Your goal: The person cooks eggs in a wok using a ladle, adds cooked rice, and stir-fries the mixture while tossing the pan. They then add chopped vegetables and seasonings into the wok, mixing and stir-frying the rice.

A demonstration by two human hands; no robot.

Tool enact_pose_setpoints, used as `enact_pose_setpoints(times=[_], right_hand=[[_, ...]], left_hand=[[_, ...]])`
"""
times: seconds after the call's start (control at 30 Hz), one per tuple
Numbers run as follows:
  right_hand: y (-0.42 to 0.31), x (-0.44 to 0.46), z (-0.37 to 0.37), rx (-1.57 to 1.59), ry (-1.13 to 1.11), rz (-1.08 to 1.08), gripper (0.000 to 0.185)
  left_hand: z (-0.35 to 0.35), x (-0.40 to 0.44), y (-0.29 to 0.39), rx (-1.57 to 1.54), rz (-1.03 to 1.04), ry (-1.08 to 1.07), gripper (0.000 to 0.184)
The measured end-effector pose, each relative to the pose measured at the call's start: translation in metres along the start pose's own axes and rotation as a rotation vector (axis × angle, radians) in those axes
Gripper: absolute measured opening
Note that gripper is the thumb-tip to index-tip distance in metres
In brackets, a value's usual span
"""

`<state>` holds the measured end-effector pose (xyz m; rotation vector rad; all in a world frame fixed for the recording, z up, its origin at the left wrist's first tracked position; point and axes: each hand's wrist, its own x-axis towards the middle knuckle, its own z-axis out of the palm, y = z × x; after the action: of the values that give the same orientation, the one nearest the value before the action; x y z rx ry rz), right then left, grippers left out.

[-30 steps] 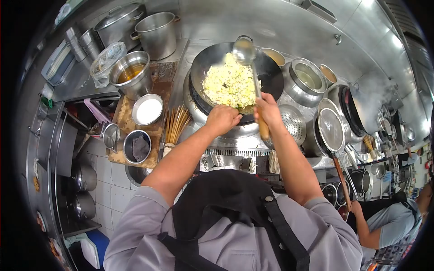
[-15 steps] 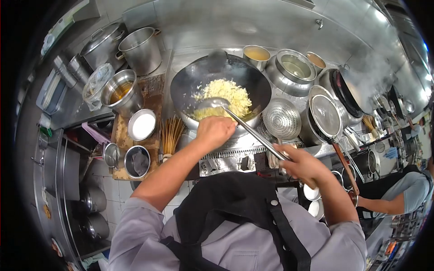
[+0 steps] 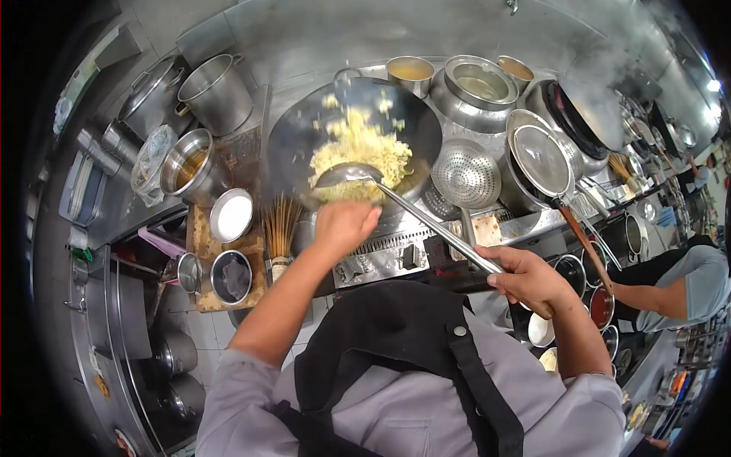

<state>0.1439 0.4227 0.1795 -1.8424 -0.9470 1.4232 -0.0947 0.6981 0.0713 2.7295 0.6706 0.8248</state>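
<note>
My left hand (image 3: 346,228) is closed at the near edge of a big dark wok (image 3: 285,152), and its fingers hide what they grip there. Yellowish rice-like food (image 3: 362,148) fills the middle of the wok, with bits flying up toward the far side. My right hand (image 3: 525,280) is wrapped round the end of a long metal handle belonging to a ladle (image 3: 346,174). The ladle's bowl lies over the near part of the food.
Right of the wok are a perforated strainer (image 3: 467,174), a mesh sieve (image 3: 542,160) and a lidded pot (image 3: 476,107). On the left stand a bundle of bamboo sticks (image 3: 280,221), a white-filled bowl (image 3: 231,215) and tall pots (image 3: 217,99). Another person's arm (image 3: 651,298) shows at right.
The food has been tossed, with pieces now in the air above the wok. The wok and my left hand are lower and further left in view. The ladle remains in my right hand.
</note>
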Motion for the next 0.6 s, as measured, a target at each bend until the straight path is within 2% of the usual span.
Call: enact_pose_setpoints(times=[0.07,0.17,0.2,0.23,0.27,0.33,0.4,0.47,0.53,0.57,0.6], right_hand=[[-0.014,0.006,0.010,-0.162,0.098,0.055,0.058],[0.029,0.092,0.024,-0.094,0.137,-0.053,0.059],[0.049,0.126,0.030,-0.375,0.272,-0.313,0.059],[0.060,0.142,0.034,-0.649,0.401,-0.576,0.059],[0.051,0.124,0.034,-0.641,0.403,-0.574,0.059],[0.008,0.051,0.026,-0.140,0.171,-0.173,0.058],[0.009,0.000,0.008,0.081,0.130,-0.017,0.058],[0.004,-0.024,-0.008,0.018,0.091,0.039,0.057],[0.005,-0.016,-0.007,0.006,0.075,0.062,0.056],[0.005,0.007,0.002,-0.096,0.153,-0.013,0.056],[0.009,0.030,0.011,-0.202,0.234,-0.086,0.056]], left_hand=[[0.034,0.019,-0.022,-0.012,0.018,0.101,0.037],[0.050,-0.005,-0.010,0.014,0.025,0.118,0.039],[0.045,-0.029,0.006,0.068,-0.022,0.018,0.039],[0.045,-0.058,0.013,0.067,0.015,-0.005,0.039],[0.042,-0.083,0.016,0.069,0.061,-0.034,0.040],[0.015,-0.084,0.024,0.045,0.086,0.003,0.042],[-0.007,-0.047,0.021,0.064,0.051,-0.040,0.042],[-0.009,-0.001,0.005,0.000,-0.011,-0.031,0.040],[0.020,0.015,-0.010,0.033,0.001,0.074,0.039],[0.034,0.016,-0.014,0.046,-0.004,0.127,0.040],[0.037,0.006,-0.007,0.089,-0.037,0.060,0.039]])
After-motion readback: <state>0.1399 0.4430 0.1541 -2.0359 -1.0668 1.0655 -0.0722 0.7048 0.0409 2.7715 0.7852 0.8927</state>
